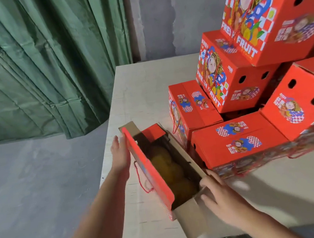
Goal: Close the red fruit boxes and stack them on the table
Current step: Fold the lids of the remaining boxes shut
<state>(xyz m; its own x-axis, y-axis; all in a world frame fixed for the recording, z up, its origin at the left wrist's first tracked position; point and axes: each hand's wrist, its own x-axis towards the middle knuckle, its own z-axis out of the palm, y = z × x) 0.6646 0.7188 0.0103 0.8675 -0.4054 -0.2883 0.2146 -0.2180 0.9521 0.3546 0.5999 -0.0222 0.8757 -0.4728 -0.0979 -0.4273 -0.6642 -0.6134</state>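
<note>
Nearest the camera, the right hand (221,193) curls over the near right corner of an open red fruit box (164,174), fingers gripping the brown cardboard wall beside the near end flap (192,219), which lies folded outward and flat. That box sits on the pale bench (141,85) close to its left front edge, its top open, and yellow-orange fruit (169,171) shows inside, though the shadow makes it hard to count. Against the outer face of the long red side flap (148,170), which stands up along the box's left side, the left hand (119,152) presses with fingers straight and together, near the flap's far end. A red cord handle (141,180) hangs from that side. At the far end a small red flap (153,131) is tipped inward over the opening. Just to the right, a closed red box (237,139) lies flat on the bench, and behind and above it more closed red boxes (225,76) are piled up, several tilted, printed with a cartoon figure and the words FRESH FRUIT. Green curtain (40,63) hangs behind the bench on the left, over a grey floor (33,190).
</note>
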